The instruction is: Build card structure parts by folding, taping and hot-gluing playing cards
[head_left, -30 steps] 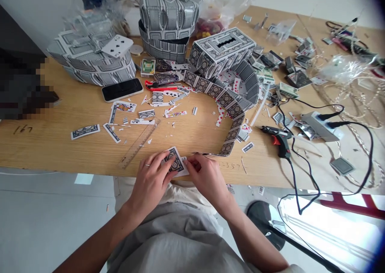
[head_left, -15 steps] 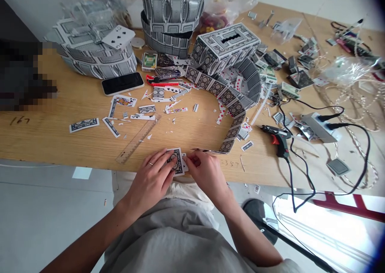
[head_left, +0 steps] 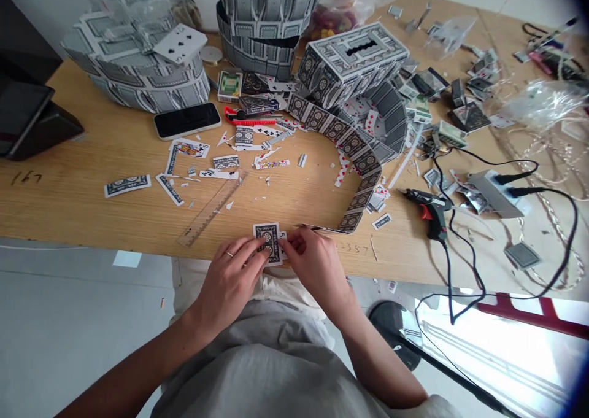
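A playing card (head_left: 272, 232) lies back side up at the table's front edge. My left hand (head_left: 237, 264) presses it down with its fingertips. From under its right side peeks a face-up card (head_left: 283, 236) marked 5. My right hand (head_left: 313, 255) is closed, its thumb and fingers pinched at that right edge; exactly what is between them is partly hidden. A curved band of joined playing cards (head_left: 363, 200) stands on edge, its near end running behind my right hand. A clear ruler (head_left: 211, 212) lies to the left.
Card scraps, a phone (head_left: 188, 121) and a red cutter (head_left: 251, 117) lie farther back. Behind stand card-covered baskets (head_left: 151, 83) and a card box (head_left: 352, 62). At right are a glue gun (head_left: 430, 212), a power strip (head_left: 494, 194) and cables. A dark stand (head_left: 37, 114) sits left.
My left hand has slid slightly down and left, so more of the card's back shows. My right hand stays nearly in place. The view has shifted a little.
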A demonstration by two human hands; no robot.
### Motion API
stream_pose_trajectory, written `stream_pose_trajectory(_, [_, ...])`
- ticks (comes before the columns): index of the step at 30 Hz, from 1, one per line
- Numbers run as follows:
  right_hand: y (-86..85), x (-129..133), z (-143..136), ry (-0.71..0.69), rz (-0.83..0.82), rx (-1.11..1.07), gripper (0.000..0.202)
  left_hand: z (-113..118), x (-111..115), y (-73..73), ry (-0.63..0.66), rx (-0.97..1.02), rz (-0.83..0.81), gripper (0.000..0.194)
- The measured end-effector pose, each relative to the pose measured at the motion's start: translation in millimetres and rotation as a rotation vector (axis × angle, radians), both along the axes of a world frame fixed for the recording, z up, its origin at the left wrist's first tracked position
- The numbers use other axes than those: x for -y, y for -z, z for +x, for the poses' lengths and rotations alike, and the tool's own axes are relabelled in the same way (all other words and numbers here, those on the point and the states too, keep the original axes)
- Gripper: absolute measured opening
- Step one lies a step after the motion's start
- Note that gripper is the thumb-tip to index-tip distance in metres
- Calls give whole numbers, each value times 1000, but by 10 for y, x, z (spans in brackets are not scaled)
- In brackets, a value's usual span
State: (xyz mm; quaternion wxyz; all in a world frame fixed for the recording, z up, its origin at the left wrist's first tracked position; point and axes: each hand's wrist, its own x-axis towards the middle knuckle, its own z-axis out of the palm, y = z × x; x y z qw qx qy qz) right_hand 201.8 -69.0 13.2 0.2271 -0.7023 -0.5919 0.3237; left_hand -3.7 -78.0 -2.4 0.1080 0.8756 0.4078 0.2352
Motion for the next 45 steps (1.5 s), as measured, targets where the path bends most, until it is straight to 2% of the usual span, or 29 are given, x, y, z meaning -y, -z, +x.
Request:
stream_pose_trajectory(4, [7, 3, 6, 6, -8, -13, 14, 31, 69, -1, 9, -11, 32, 32])
stream_pose_trajectory(12, [13, -19, 5, 10, -37, -19, 13, 82, 83, 45, 41, -15, 28, 32])
stream_pose_trajectory(19, [27, -27, 27, 15, -45, -63, 15, 61, 54, 22, 55, -46, 2, 32])
stream_pose_trajectory(26, [7, -42, 24, 9, -36, -47, 16, 170, 255, 3, 18, -139, 21, 42])
stream_pose_trajectory(30, [-22, -48, 16, 11, -67, -26, 15, 216, 325, 5, -15, -171, 27, 41])
stream_pose_trajectory(45, [-43, -67, 29, 11, -83, -42, 16, 176, 245, 33, 6, -94, 59, 36])
